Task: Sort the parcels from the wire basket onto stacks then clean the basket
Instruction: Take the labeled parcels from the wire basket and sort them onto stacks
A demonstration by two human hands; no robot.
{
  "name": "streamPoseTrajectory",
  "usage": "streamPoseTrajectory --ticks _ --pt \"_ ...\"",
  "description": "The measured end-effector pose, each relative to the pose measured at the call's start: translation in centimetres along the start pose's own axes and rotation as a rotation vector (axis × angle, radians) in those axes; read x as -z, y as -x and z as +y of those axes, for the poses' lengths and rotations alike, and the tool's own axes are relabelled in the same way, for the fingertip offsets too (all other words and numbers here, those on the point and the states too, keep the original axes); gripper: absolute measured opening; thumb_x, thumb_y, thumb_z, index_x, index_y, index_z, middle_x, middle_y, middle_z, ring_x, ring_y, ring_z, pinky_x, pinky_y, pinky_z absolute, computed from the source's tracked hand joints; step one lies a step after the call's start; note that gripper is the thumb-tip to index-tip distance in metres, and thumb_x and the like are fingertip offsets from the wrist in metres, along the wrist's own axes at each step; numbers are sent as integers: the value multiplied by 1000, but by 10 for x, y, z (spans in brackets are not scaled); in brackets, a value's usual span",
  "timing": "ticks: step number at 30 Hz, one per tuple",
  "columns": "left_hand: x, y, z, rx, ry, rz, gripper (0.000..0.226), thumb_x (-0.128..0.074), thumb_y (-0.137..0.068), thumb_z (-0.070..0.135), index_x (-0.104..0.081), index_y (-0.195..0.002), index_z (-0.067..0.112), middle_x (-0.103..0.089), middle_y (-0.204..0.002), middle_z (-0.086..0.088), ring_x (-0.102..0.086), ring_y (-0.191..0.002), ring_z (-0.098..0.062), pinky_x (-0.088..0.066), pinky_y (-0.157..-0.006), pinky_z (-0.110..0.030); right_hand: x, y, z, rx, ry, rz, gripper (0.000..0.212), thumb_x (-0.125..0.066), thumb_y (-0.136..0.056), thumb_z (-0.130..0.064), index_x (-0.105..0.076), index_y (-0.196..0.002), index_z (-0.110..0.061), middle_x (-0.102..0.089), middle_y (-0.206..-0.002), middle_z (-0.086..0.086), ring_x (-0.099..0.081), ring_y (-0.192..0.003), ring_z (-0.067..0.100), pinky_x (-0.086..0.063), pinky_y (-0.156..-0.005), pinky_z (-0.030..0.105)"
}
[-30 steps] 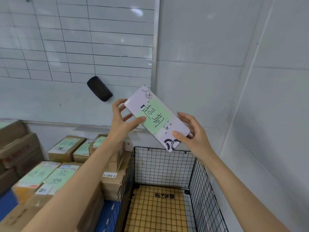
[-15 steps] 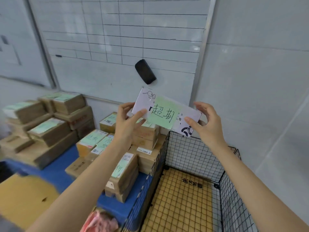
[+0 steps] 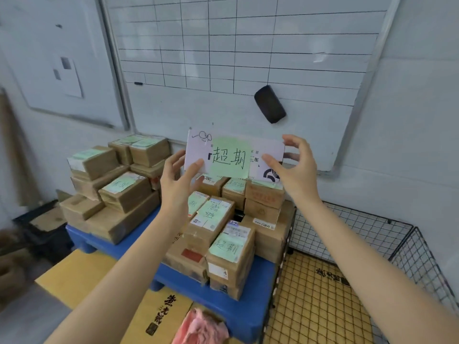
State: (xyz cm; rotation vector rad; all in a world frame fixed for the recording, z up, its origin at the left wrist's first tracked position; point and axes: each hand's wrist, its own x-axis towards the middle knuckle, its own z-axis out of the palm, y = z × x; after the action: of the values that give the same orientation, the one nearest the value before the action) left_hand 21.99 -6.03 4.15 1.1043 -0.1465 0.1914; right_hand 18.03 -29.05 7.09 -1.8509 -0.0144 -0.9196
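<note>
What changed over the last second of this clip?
The parcel went from tilted to level and was carried left, from over the basket to over the stacks. The left hand and right hand grip its ends as before; nothing was let go. Stacks and basket stayed put.
</note>
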Motion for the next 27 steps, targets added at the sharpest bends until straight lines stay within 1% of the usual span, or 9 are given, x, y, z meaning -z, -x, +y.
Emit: streamPoseTrajectory --ticks 3,6,13,16,19,20,22,24,27 --pt "33 -26 -2 22 -19 -12 37 -76 -86 21 -57 -117 27 -64 -127 -2 -69 -108 -23 -58 -83 -31 -39 2 -4 -88 3 -9 63 -81 -80 -32 -46 -132 -25 -58 -116 -10 -64 -86 2 -56 -67 18" --pt "67 -59 -1 39 -39 -20 36 -77 -85 23 -56 -114 30 -62 -127 -1 -67 -110 -22 -57 -80 -30 -82 0 -10 -157 -18 -46 61 -77 -85 -24 -42 -135 -24 -57 -117 -7 -65 -90 5 -60 -73 28" --pt "104 -127 -2 185 -102 -96 48 -73 -87 33 -49 -128 29 -64 -123 0 -64 -112 -24 -57 -86 -38 -145 -7 -17 -161 22 -107 53 -72 -90 -23 -39 -131 -35 -47 -128 -23 -44 -107 -19 -36 -85 5" --pt "108 -146 -8 186 -192 -178 45 -75 -85 40 -50 -122 32 -64 -122 0 -62 -109 -16 -50 -90 -34 -155 -12 -14 -171 34 -97 56 -69 -92 -21 -38 -137 -34 -45 -132 -23 -45 -109 -16 -39 -89 2" --pt "111 -159 -19 203 -197 -230 59 -79 -68 56 -51 -116 36 -64 -123 0 -61 -113 -19 -47 -102 -44 -159 -17 -9 -196 61 -98 57 -69 -92 -20 -38 -137 -35 -45 -126 -28 -50 -107 -14 -44 -87 7" --pt "111 -161 -23 201 -187 -241 64 -80 -69 54 -50 -121 33 -63 -123 1 -60 -116 -19 -47 -104 -44 -159 -18 -6 -200 83 -105 56 -69 -92 -20 -38 -136 -35 -45 -125 -29 -49 -104 -18 -44 -85 5" --pt "110 -163 -31 127 -201 -254 60 -79 -81 36 -45 -128 23 -60 -128 2 -58 -119 -16 -50 -96 -28 -159 -21 2 -202 126 -117 56 -69 -92 -20 -39 -137 -33 -47 -129 -24 -47 -105 -22 -43 -92 9" --pt "110 -166 -38 36 -249 -267 57 -76 -85 22 -41 -130 21 -55 -134 2 -55 -117 -6 -51 -85 -16 -157 -23 11 -205 165 -133 57 -69 -92 -22 -40 -141 -30 -47 -138 -19 -45 -115 -13 -40 -106 23" --pt "113 -176 -47 -43 -327 -348 69 -80 -81 19 -38 -135 30 -52 -139 7 -53 -116 7 -52 -87 -16 -155 -26 24 -230 182 -149 59 -69 -92 -23 -39 -144 -28 -46 -144 -14 -43 -120 -7 -39 -108 27"
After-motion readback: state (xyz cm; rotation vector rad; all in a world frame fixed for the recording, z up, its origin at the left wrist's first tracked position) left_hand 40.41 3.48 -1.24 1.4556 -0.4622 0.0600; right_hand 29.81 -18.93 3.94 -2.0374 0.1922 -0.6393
